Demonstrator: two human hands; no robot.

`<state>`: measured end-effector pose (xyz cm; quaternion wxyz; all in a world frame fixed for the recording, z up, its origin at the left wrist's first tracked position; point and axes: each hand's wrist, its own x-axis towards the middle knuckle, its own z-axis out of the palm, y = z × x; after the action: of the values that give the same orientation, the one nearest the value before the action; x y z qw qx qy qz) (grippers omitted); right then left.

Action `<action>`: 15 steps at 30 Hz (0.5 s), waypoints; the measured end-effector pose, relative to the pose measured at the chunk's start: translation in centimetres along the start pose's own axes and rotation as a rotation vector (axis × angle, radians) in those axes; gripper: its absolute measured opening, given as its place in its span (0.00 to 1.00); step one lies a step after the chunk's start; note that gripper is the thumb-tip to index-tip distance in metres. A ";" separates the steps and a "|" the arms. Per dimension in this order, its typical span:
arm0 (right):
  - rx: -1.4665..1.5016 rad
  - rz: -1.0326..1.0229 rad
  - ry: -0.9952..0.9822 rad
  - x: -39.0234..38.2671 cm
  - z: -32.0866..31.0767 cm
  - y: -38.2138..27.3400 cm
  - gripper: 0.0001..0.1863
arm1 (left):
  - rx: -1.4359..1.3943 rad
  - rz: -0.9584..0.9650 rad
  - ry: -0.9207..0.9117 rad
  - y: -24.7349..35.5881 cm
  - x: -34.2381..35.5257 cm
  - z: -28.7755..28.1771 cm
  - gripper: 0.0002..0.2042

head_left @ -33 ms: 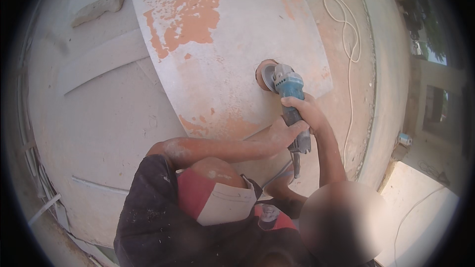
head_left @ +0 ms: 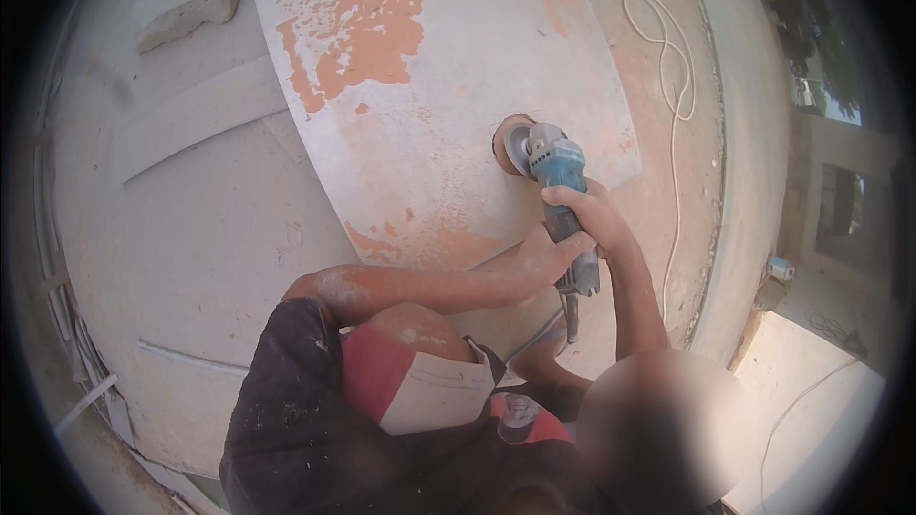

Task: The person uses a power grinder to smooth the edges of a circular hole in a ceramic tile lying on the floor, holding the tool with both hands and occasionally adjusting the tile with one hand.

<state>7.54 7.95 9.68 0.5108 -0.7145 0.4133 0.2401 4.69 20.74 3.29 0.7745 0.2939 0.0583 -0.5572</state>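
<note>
One angle grinder (head_left: 553, 172) on one slab (head_left: 429, 124); right hand (head_left: 596, 215) and left hand (head_left: 549, 257) both wrapped around its body. Disc sits near slab's right edge; open slab far left

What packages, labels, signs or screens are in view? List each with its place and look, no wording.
No signs or screens show.
Printed patch: on the red shorts, lower middle; a small dark figure on red.
Small box: on the ground at far right; blue and white, too small to tell if it is a package.
Angle grinder: on the slab, gripped by the left hand and right hand; teal body, no label can be made out.
</note>
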 end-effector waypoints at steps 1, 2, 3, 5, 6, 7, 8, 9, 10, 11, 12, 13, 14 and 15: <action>-0.007 -0.005 0.003 0.0 0.0 0.0 0.26 | 0.003 0.005 -0.003 0.2 0.0 0.1 0.15; -0.014 -0.010 0.007 0.0 0.0 -0.1 0.26 | 0.018 -0.012 -0.028 0.3 0.0 0.1 0.16; -0.021 -0.015 0.010 -0.1 0.0 -0.1 0.26 | 0.033 -0.029 -0.053 0.5 -0.2 0.0 0.17; -0.060 -0.026 0.010 -0.2 0.0 -0.4 0.25 | 0.033 -0.050 -0.087 1.1 -0.7 0.0 0.18; -0.080 -0.032 0.011 -0.1 0.0 -0.6 0.25 | 0.019 -0.052 -0.097 1.4 -0.9 0.0 0.18; -0.108 -0.036 0.016 -0.1 -0.1 -0.8 0.25 | 0.002 -0.053 -0.108 1.8 -1.1 0.1 0.18; -0.136 -0.041 0.022 0.0 -0.1 -0.9 0.25 | 0.003 -0.061 -0.101 2.1 -1.2 0.2 0.19; -0.164 -0.045 0.027 0.0 -0.1 -1.1 0.25 | 0.004 -0.069 -0.094 2.3 -1.4 0.2 0.19; -0.181 -0.048 0.033 -0.1 0.0 -1.3 0.25 | 0.003 -0.076 -0.091 2.4 -1.4 0.4 0.20; -0.198 -0.050 0.039 -0.2 0.1 -1.5 0.25 | -0.016 -0.065 -0.088 2.3 -1.4 0.4 0.19; -0.214 -0.052 0.044 -0.3 0.1 -1.6 0.25 | -0.035 -0.054 -0.085 2.2 -1.4 0.5 0.19; -0.221 -0.045 0.044 -0.2 0.1 -1.6 0.26 | -0.052 -0.043 -0.077 2.2 -1.4 0.6 0.19; -0.227 -0.039 0.043 0.0 0.1 -1.6 0.26 | -0.055 -0.024 -0.078 2.2 -1.5 0.6 0.19; -0.233 -0.032 0.042 0.1 0.1 -1.7 0.26 | -0.059 -0.005 -0.078 2.2 -1.4 0.6 0.18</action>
<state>9.02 8.20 10.48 0.4193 -0.7804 0.3819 0.2631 6.01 22.10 5.23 0.7832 0.2485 0.0451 -0.5682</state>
